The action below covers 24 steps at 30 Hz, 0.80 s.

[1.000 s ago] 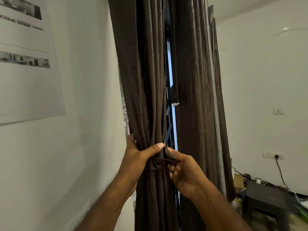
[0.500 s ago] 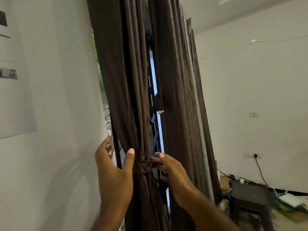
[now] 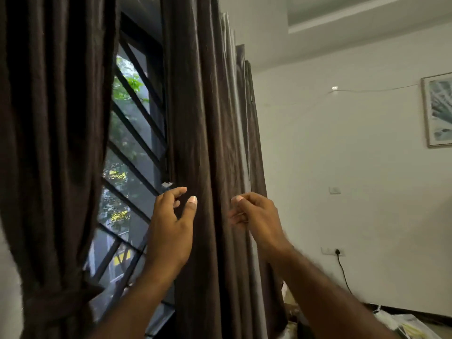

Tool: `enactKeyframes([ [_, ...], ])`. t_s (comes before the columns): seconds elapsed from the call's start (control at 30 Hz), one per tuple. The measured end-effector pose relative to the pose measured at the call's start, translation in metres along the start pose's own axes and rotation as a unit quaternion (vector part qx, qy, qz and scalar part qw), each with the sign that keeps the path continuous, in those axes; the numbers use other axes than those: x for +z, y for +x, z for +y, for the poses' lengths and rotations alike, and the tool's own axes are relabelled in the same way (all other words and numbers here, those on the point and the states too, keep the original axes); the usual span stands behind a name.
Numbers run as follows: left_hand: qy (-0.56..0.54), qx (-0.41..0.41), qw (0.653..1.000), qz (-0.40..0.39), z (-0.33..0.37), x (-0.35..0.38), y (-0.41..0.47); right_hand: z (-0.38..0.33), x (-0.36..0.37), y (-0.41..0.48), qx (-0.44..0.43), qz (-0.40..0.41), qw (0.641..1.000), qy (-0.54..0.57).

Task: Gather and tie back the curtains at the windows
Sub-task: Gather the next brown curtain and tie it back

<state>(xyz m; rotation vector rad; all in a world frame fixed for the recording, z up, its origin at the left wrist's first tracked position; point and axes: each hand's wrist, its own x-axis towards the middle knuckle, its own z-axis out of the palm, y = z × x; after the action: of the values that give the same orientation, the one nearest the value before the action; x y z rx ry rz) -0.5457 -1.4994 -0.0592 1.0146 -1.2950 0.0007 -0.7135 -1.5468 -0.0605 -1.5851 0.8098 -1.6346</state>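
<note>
The left dark brown curtain (image 3: 49, 143) hangs gathered, cinched by a matching tie-back (image 3: 57, 299) at the lower left. Beside the window, the right curtain (image 3: 208, 133) hangs loose in long folds. A short dark strap with a pale tip (image 3: 167, 184) dangles at its left edge. My left hand (image 3: 171, 226) is raised at that edge just under the strap, with its fingers spread and nothing in them. My right hand (image 3: 256, 216) is up in front of the curtain's right folds. Its fingers are loosely curled, and I see nothing held between them.
A window with a dark slanted grille (image 3: 137, 133) shows between the curtains. The white wall on the right carries a framed picture (image 3: 437, 111), a switch (image 3: 334, 190) and a socket with a black cable (image 3: 338, 252). Papers and clutter (image 3: 403, 324) lie at the lower right.
Both hands have let go of the left curtain's tie-back, which stays fastened. They have moved right and up to the loose right curtain, and my view has swung right.
</note>
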Motion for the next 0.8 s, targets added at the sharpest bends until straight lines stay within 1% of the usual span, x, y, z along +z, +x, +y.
enactKeyframes([
  [0.1, 0.046, 0.005, 0.999, 0.001, -0.011, 0.043, 0.025, 0.008, -0.036, 0.043, -0.015, 0.011, 1.000, -0.015],
  [0.23, 0.148, 0.020, 0.989, 0.017, -0.030, 0.081, 0.048, 0.026, -0.059, 0.092, 0.001, 0.020, 1.000, -0.011],
  [0.3, 0.193, 0.039, 0.980, 0.027, -0.039, 0.098, 0.059, 0.037, -0.062, 0.114, 0.009, 0.022, 0.999, -0.024],
  [0.4, 0.268, 0.078, 0.958, 0.061, -0.054, 0.121, 0.082, 0.055, -0.063, 0.150, 0.001, 0.035, 0.999, -0.036],
  [0.5, 0.308, 0.096, 0.944, 0.071, -0.071, 0.139, 0.109, 0.071, -0.061, 0.185, -0.003, 0.056, 0.997, -0.058],
  [0.67, 0.344, 0.058, 0.936, 0.043, -0.101, 0.164, 0.145, 0.100, -0.053, 0.243, -0.005, 0.082, 0.988, -0.130],
  [0.8, 0.375, 0.053, 0.925, 0.035, -0.126, 0.171, 0.168, 0.119, -0.044, 0.290, 0.017, 0.087, 0.983, -0.158],
])
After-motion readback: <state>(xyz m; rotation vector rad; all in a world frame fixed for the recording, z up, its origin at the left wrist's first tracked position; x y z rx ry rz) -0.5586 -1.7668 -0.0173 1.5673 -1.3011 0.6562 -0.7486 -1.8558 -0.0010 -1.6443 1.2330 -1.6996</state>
